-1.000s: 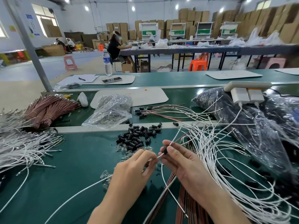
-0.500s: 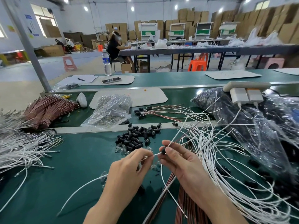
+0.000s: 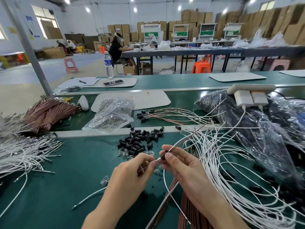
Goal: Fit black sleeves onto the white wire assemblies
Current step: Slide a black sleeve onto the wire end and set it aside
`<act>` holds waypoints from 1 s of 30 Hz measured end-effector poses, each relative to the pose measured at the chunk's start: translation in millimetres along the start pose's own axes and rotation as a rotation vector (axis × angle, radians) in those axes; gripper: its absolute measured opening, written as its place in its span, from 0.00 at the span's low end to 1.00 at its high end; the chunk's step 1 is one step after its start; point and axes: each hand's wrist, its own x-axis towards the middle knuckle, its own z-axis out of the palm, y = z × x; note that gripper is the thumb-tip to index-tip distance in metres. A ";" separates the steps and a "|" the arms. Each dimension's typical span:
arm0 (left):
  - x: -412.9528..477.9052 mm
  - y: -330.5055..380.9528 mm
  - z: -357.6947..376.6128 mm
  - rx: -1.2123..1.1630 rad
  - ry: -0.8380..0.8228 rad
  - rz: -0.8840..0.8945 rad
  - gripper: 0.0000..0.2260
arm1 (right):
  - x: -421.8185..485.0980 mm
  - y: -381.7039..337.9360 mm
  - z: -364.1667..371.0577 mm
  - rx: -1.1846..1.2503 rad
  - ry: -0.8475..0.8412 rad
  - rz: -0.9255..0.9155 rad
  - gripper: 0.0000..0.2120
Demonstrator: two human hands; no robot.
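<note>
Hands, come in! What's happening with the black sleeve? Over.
Left hand pinches white wire. Right hand pinches black sleeve, threaded on that wire. Nothing between them; loose sleeve pile just beyond.

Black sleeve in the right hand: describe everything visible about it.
The black sleeve is a small, dark, matte tube, plastic or rubber by look. It tilts up to the right, pinched by thumb and forefinger of the right hand. A white wire, held by the left hand, meets its lower end.

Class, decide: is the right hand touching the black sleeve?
Touching. The head view shows the right hand pinching the black sleeve between thumb and forefinger.
</note>
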 end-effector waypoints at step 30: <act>2.3 3.0 -1.5 0.018 0.054 0.010 0.05 | 4.3 -4.7 -12.1 0.124 0.120 -0.049 0.13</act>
